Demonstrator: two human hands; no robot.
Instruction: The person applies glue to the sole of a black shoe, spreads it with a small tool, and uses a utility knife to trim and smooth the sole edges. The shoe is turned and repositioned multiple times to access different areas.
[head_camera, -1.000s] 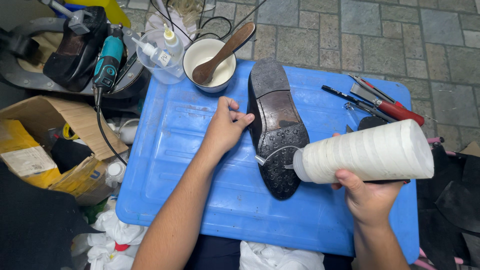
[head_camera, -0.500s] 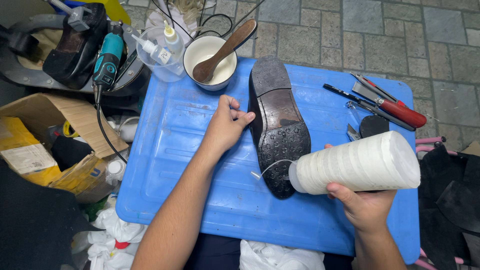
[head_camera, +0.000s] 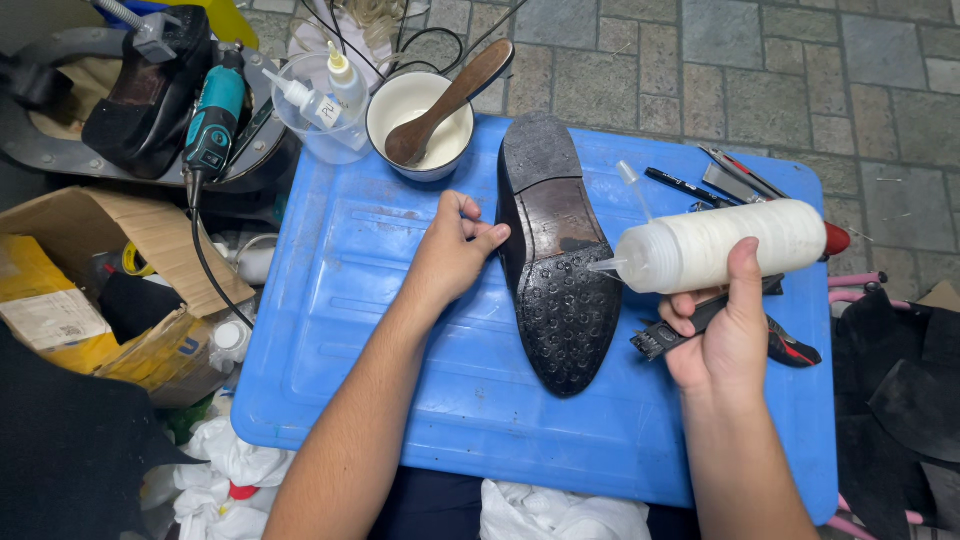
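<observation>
Right hand (head_camera: 725, 335) fingers wrap the soft, squeezable white glue bottle (head_camera: 720, 245) mid-body; left hand (head_camera: 450, 255), fingers loosely curled, steadies the stiff upturned shoe (head_camera: 560, 260).

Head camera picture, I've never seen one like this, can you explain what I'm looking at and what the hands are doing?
The camera sits on a person's head and looks down at their own two bare hands. A blue plastic board serves as the work surface. On it a black shoe lies sole up. The left hand steadies the shoe's edge. The right hand has a grip on a white squeeze bottle, its nozzle pointing at the sole. Hand tools lie behind the bottle; a white bowl with a wooden spoon stands at the board's far edge.
</observation>
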